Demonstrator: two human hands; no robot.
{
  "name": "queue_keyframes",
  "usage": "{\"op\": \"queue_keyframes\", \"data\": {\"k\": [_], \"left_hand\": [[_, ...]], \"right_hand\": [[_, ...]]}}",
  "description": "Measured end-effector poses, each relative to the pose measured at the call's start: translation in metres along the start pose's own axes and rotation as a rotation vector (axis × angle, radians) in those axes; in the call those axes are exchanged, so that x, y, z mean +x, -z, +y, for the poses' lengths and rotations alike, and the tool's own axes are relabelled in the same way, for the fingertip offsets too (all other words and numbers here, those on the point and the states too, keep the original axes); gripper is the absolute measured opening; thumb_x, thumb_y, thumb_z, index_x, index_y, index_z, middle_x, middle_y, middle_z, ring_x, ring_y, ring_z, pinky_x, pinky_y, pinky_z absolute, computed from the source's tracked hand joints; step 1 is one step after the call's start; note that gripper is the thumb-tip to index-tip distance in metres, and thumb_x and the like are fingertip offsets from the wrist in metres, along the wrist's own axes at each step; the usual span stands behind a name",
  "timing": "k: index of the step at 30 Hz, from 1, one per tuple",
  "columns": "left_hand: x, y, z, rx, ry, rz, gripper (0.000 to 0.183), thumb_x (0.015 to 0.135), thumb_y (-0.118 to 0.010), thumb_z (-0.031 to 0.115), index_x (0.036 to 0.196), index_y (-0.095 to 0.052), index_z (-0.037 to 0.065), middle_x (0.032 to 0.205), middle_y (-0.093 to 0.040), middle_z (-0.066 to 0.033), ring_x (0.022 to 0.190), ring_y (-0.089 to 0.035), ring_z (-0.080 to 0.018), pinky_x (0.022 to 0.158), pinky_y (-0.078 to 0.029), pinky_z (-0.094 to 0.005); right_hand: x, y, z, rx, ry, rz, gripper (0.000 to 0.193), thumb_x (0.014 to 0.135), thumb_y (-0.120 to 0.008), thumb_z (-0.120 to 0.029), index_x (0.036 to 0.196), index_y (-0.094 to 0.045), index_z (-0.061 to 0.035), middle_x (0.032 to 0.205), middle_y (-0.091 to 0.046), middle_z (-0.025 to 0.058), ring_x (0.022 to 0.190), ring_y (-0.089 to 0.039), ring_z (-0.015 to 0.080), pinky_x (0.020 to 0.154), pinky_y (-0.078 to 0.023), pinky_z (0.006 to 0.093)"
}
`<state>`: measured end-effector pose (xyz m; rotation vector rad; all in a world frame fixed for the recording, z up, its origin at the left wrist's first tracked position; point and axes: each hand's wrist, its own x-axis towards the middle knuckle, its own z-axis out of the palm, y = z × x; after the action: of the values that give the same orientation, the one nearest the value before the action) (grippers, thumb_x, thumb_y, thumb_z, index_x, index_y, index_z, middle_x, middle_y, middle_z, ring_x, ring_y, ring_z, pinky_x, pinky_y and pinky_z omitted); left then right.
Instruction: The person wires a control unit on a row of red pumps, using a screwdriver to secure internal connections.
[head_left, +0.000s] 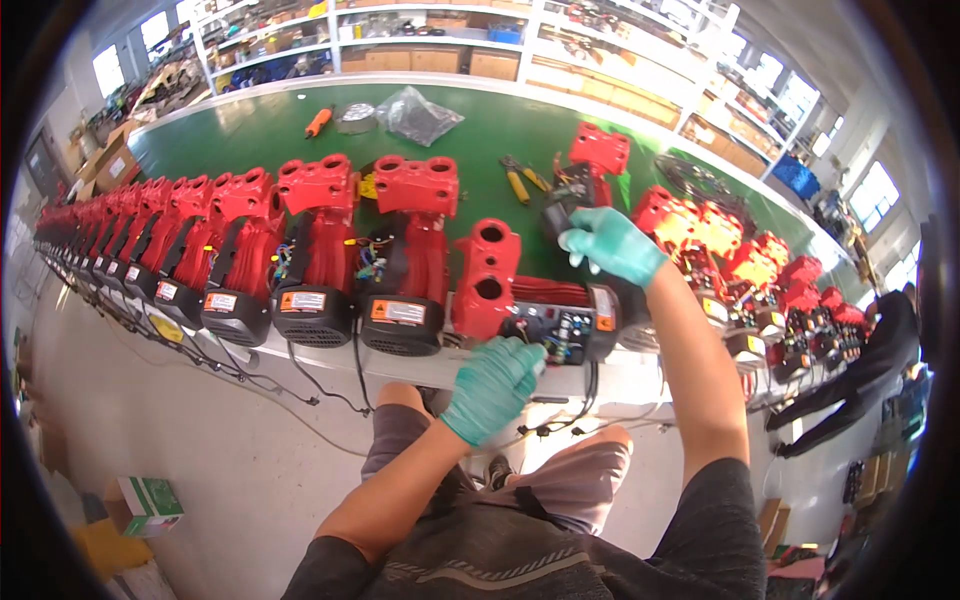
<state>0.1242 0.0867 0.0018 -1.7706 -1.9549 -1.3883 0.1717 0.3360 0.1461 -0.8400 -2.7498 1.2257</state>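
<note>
A red pump-like machine (488, 278) lies on its side at the near edge of the table, its black electrical housing uncovered to show wires and a terminal block (572, 338). My left hand (492, 388), in a green glove, rests against the near side of that housing. Its fingers are bent together by the wires; what they hold is hidden. Above and beyond the housing is my gloved right hand (615, 245), fingers half bent and apart, with nothing visible in them. Close to its fingertips sits a black part (556, 218) of another red machine (600, 150) standing farther back.
Similar red machines (320, 230) line the table's near edge to the left; more (755, 260) stand at right. On the green tabletop (270, 130) lie pliers (515, 180), an orange-handled tool (319, 122), a plastic bag (418, 115) and coiled cable (700, 180). Power cords (300, 385) hang in front.
</note>
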Motion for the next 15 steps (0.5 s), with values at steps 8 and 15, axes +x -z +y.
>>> {"op": "queue_keyframes", "data": {"k": [8, 15], "left_hand": [[0.002, 0.013, 0.013, -0.677, 0.672, -0.088, 0.015, 0.108, -0.057, 0.013, 0.117, -0.065, 0.005, 0.085, -0.074, -0.0076, 0.054, -0.053, -0.0064, 0.05, -0.044, -0.0248], [0.004, -0.01, 0.023, -1.118, 0.761, 0.038, 0.015, 0.109, -0.055, 0.015, 0.119, -0.054, 0.003, 0.098, -0.069, -0.0121, 0.076, -0.071, -0.0187, 0.065, -0.059, -0.0316]], "right_hand": [[-0.179, -0.104, 0.087, 1.074, 0.198, -0.252, 0.059, 0.095, -0.076, -0.037, 0.132, -0.061, 0.0054, 0.116, -0.074, 0.017, 0.082, -0.072, 0.0171, 0.07, -0.057, 0.028], [-0.183, -0.222, 0.111, 1.575, 0.072, -0.291, 0.06, 0.086, -0.074, -0.035, 0.132, -0.06, 0.0021, 0.109, -0.073, 0.0178, 0.082, -0.073, 0.0283, 0.076, -0.061, 0.0409]]}}
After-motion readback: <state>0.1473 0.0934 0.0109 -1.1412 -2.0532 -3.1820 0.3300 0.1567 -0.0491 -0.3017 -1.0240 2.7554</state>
